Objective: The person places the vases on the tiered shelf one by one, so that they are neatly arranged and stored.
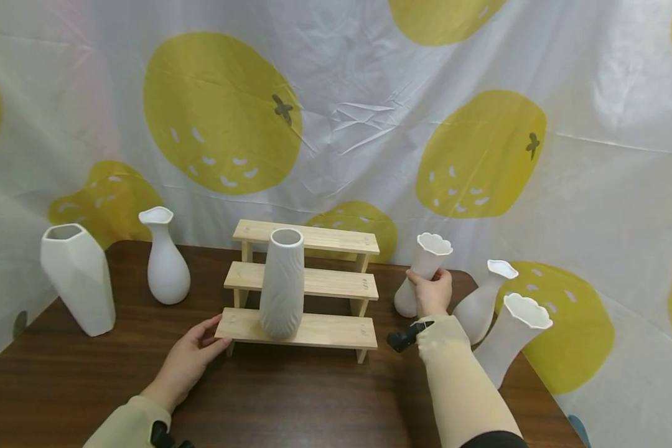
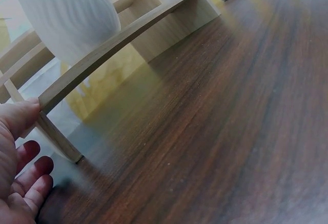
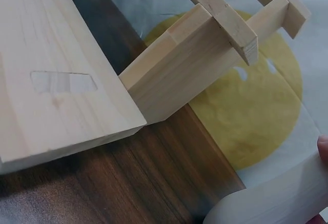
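Observation:
A three-step wooden display stand [image 1: 336,330] carries a white ribbed vase [image 1: 282,286] upright on its lowest board. My left hand [image 1: 187,361] holds the left end of that board, its thumb [image 2: 20,116] at the front corner; the index finger is hidden in the left wrist view. To the right of the stand, my right hand [image 1: 432,292] grips a slim white vase with a scalloped rim [image 1: 432,246] around its middle. That vase leans, and whether its base touches the table cannot be told. In the right wrist view only its lower part [image 3: 277,193] shows.
On the left stand a faceted white vase [image 1: 81,280] and a flared-neck white vase [image 1: 168,267]. Beside my right forearm are another flared-neck vase [image 1: 478,311] and a scalloped vase [image 1: 509,339]. A fruit-print cloth [image 1: 358,137] hangs behind the dark wooden table [image 1: 291,404].

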Motion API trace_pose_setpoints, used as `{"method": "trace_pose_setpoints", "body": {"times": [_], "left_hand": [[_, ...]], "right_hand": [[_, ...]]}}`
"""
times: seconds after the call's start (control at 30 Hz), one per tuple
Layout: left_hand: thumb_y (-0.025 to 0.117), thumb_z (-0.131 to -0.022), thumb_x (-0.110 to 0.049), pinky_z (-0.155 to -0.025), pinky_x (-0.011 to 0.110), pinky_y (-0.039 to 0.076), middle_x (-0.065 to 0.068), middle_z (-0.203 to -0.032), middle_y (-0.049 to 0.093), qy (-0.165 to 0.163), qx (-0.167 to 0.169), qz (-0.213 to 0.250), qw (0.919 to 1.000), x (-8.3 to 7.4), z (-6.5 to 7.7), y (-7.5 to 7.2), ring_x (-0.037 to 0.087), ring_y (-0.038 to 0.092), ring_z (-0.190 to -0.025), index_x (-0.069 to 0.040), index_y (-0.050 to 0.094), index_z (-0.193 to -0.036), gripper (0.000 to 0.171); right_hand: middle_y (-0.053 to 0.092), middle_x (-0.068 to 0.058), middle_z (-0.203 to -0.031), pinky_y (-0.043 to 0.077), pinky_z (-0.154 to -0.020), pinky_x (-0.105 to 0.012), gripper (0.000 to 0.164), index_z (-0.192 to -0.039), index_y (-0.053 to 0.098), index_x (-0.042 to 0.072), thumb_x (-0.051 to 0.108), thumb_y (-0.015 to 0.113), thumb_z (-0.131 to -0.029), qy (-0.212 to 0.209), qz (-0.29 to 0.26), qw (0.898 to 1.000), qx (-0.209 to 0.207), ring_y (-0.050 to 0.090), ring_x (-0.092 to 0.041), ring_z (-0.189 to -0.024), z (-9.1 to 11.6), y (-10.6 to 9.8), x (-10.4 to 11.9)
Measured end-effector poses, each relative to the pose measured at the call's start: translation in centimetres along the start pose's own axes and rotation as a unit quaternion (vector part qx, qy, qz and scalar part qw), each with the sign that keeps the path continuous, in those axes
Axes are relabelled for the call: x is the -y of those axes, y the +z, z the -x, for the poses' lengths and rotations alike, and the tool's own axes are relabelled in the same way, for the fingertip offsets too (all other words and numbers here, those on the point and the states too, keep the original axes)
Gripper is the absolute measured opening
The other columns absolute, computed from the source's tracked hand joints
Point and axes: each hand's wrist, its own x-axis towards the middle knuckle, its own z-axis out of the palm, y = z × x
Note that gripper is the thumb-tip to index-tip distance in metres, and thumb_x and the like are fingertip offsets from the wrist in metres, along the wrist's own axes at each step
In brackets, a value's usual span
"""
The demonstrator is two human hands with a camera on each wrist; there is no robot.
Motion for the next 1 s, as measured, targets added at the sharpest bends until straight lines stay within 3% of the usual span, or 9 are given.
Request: {"method": "trace_pose_setpoints", "body": {"times": [0.3,0.6,1.0], "left_hand": [[0.067,-0.09,-0.039,-0.094,0.037,0.045,0.018,-0.144,0.044,0.0,-0.001,-0.002,1.0,0.1,0.1,0.0,0.03,0.05,-0.123,-0.007,0.037,-0.147,0.072],[0.067,-0.09,-0.038,-0.094,0.036,0.045,0.018,-0.143,0.045,0.0,-0.002,0.0,1.0,0.1,0.0,0.0,0.03,0.05,-0.123,-0.008,0.038,-0.147,0.071],[0.067,-0.09,-0.04,-0.096,0.04,0.043,0.017,-0.144,0.043,-0.01,0.0,-0.002,1.0,0.1,0.0,0.0,0.03,0.048,-0.125,-0.009,0.037,-0.148,0.072]], "right_hand": [[0.051,-0.022,-0.125,0.04,-0.099,-0.046,0.059,-0.124,0.044,-0.003,-0.001,0.076,-0.074,-0.006,-0.015,1.0,-0.001,0.048,-0.034,-0.117,0.7,-0.2,0.3],[0.051,-0.022,-0.131,0.038,-0.101,-0.045,0.062,-0.128,0.043,-0.004,0.003,0.077,-0.077,-0.008,0.0,1.0,0.018,0.047,-0.033,-0.12,0.8,-0.5,-0.1],[0.052,-0.021,-0.125,0.04,-0.097,-0.044,0.062,-0.128,0.044,-0.003,0.006,0.078,-0.077,-0.021,0.011,0.999,0.028,0.049,-0.032,-0.115,1.9,-1.0,0.4]]}}
